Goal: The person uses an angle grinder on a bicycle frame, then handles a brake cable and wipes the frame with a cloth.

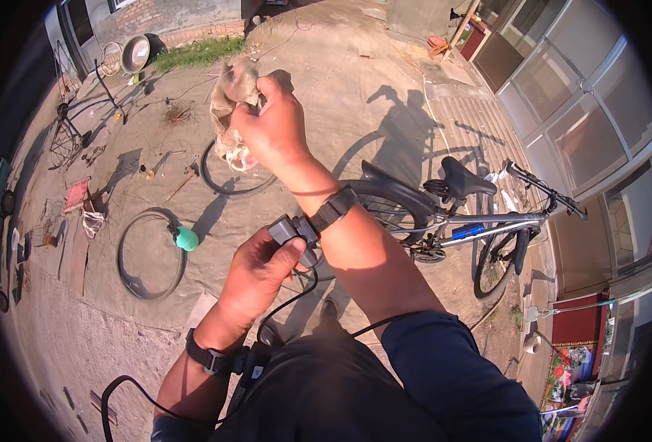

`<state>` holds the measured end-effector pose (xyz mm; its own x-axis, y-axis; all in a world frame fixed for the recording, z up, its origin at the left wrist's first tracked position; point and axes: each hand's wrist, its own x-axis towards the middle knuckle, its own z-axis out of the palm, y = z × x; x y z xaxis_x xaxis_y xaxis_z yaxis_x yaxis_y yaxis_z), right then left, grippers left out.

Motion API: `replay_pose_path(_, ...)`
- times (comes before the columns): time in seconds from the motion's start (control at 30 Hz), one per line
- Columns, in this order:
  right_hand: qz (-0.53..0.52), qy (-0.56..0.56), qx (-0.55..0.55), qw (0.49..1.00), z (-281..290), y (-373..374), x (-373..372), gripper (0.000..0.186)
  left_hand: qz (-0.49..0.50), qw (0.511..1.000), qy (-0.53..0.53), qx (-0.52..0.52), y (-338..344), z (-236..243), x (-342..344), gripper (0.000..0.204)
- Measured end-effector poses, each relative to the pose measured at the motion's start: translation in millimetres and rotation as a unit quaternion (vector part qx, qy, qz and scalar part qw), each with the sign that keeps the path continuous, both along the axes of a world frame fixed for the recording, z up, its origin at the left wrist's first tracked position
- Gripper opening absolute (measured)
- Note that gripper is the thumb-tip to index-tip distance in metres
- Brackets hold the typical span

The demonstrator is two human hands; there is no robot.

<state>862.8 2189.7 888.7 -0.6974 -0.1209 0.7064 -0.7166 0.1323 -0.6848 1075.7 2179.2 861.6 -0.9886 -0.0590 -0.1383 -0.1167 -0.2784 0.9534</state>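
Note:
Out in front, my right hand [276, 131] is closed around a crumpled, stained beige cloth [231, 99], which hangs down past my fingers. A black strap [335, 208] circles my right wrist and carries a small dark grey box-shaped device [296, 237]. My left hand [248, 276] grips that device, thumb on its near side. From it a black cable [294, 297] runs down toward my body. Another black strap [209, 356] with a device is on my left wrist.
To the right a bicycle [499, 218] lies close to glazed doors [584, 132]. Two loose tyres rest on the ground sheet, one [121, 267] beside a rounded green object [187, 238]. A small red-topped stool [77, 193], a hammer-like tool [181, 186] and a metal basin [135, 54] are at left.

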Motion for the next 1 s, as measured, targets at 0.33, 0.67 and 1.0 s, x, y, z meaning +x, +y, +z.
replay_pose_path(0.33, 0.259, -0.354, -0.278, 0.855, 6.6, -68.7, 41.8, 0.014, 0.053, 0.996, -0.063, 0.033, -37.8, 7.0, 65.9, 0.039)
replay_pose_path(0.67, 0.156, 0.02, 0.11, 0.981, -57.5, -85.2, 65.3, 0.026, 0.193, 0.971, -0.077, -0.121, -41.8, -16.4, 61.8, 0.047)
replay_pose_path(1.0, 0.326, 0.008, 0.287, 0.901, -141.9, -111.4, 133.3, 0.028, 0.206, 0.765, 0.083, -0.604, -46.5, -7.3, 39.3, 0.029)
